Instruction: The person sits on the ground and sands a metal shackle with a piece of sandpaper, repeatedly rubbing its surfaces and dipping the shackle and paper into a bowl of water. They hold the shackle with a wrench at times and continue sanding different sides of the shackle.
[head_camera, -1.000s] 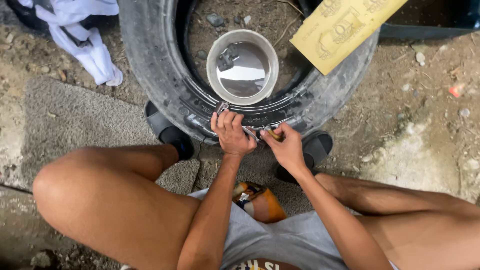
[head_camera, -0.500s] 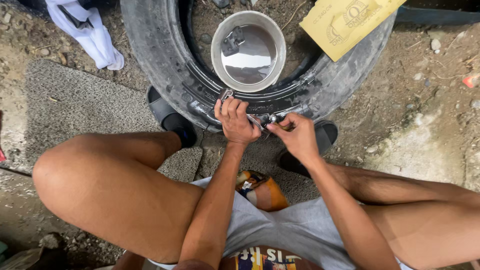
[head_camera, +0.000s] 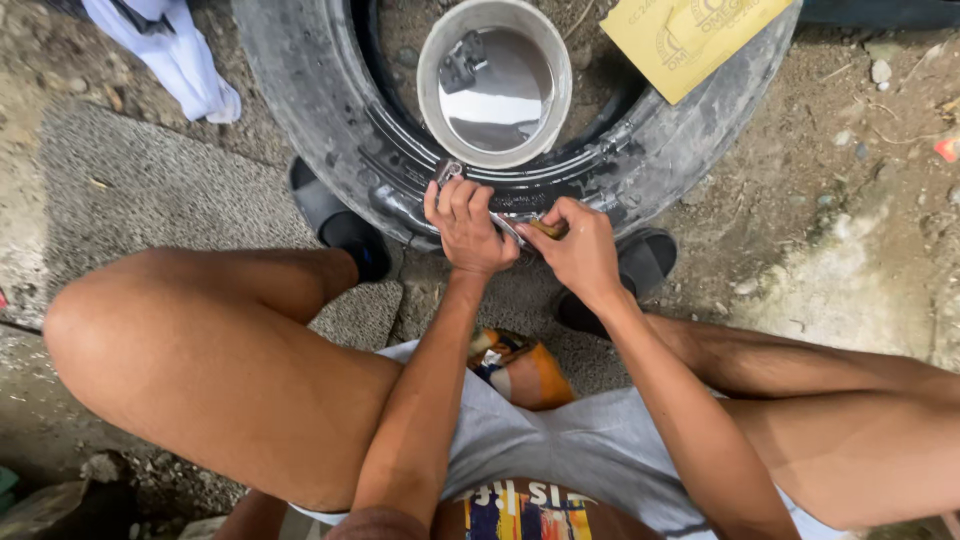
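Observation:
A black tyre (head_camera: 320, 110) lies flat on the dirt in front of me. My left hand (head_camera: 462, 225) presses on its near sidewall, fingers closed over a small metal piece (head_camera: 447, 171). Right beside it, my right hand (head_camera: 575, 245) grips a thin tool with a brownish handle (head_camera: 545, 228), its tip pointing at the rubber under the left hand. A round grey bowl of water (head_camera: 495, 80) sits inside the tyre's opening, just beyond both hands.
A yellow card sheet (head_camera: 690, 35) rests on the tyre's far right. A white cloth (head_camera: 175, 55) lies at the upper left. Black sandals (head_camera: 345, 225) flank the tyre. An orange can (head_camera: 520, 370) sits between my thighs. Rough concrete and gravel surround everything.
The view has shifted, so the tyre and bowl sit higher in the frame. Both hands stay on the same spot of the sidewall, with the right hand nudged closer to the left.

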